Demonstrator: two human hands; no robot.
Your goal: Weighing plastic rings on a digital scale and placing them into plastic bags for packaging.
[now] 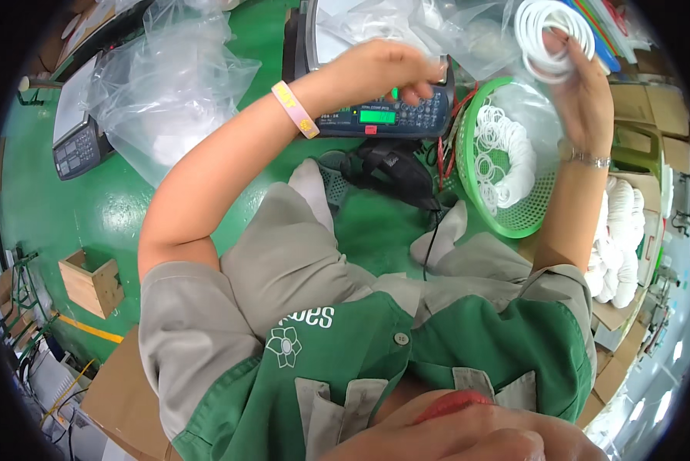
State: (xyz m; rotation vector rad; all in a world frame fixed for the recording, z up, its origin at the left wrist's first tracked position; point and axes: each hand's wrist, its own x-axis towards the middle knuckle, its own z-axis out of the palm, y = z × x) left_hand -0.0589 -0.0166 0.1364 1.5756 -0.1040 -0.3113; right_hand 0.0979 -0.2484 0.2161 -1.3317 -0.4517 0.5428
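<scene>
My right hand (583,92), raised at the upper right, grips a bundle of thin white rings (552,34). Below that hand a green plastic basket (468,173) holds many more white rings (514,165) and a clear plastic bag. My left hand (387,73) hovers over the front of a digital scale (345,119), its fingers bent but apart, slightly blurred, with nothing visible in them. Clear plastic bags (475,38) cover part of the scale's pan and lie between my two hands.
A second scale (79,150) sits at the left beside a large clear bag (183,92). Coiled white rings (621,238) are stacked at the right near cardboard boxes. A black device with a cable (395,173) lies between my feet. A wooden box (91,284) stands on the green floor.
</scene>
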